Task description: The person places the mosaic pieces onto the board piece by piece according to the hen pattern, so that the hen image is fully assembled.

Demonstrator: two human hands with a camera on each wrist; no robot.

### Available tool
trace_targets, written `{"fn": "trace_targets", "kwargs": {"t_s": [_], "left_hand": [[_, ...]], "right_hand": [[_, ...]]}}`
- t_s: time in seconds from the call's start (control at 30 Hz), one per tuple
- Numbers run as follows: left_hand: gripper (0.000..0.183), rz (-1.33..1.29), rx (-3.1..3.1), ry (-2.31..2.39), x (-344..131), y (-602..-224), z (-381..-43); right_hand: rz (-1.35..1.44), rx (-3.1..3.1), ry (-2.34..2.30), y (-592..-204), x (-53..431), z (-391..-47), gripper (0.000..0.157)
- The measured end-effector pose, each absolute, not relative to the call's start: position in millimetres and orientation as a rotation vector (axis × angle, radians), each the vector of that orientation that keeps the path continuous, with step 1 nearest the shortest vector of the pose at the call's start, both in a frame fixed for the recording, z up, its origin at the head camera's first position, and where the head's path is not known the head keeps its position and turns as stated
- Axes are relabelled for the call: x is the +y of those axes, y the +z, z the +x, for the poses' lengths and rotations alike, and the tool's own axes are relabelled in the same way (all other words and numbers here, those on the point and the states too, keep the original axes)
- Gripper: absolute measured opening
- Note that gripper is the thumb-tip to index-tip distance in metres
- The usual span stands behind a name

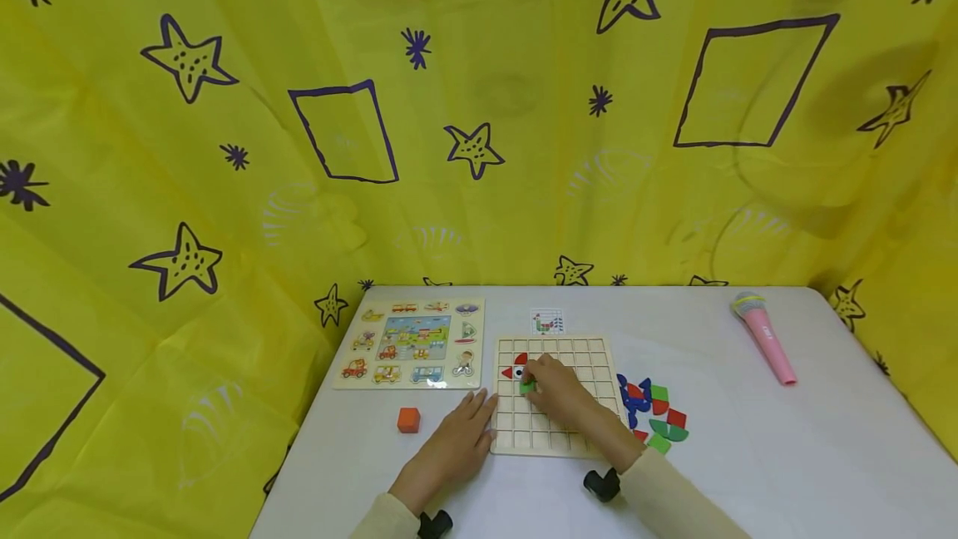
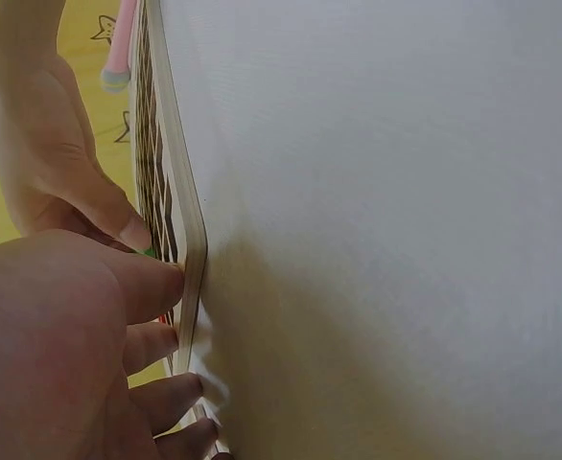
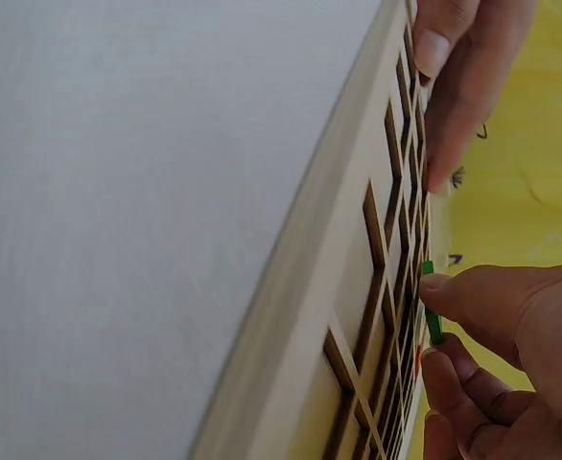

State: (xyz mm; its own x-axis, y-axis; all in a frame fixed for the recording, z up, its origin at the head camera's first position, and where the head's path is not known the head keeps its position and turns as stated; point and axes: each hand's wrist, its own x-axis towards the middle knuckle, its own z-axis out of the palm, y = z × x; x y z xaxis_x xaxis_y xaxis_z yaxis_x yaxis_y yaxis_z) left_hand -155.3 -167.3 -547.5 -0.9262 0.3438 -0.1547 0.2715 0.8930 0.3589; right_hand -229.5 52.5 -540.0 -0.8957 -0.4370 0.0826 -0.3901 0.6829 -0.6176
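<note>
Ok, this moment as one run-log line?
right hand: pinches flat green piece at pale wooden grid board | left hand: touches board's left edge | right of board: loose flat red, blue, green pieces

Grid board [image 1: 516,422] lies between puzzle [image 1: 415,338] and loose pieces [image 1: 659,407].

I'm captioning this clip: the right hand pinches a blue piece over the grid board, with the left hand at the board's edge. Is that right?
Not quite: the piece is green, not blue, as the right wrist view shows. The right hand does pinch it over the grid board, with the left hand at the board's edge.
</note>
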Motion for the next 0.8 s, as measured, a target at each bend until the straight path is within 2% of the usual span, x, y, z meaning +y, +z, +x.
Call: {"fn": "trace_targets", "kwargs": {"t_s": [0.8], "left_hand": [[0.060,0.475,2.845,0.510,-168.1,-550.6,-156.6]], "right_hand": [[-0.749,2.852,-0.936,-538.2,43.0,-224.7,0.013]]}}
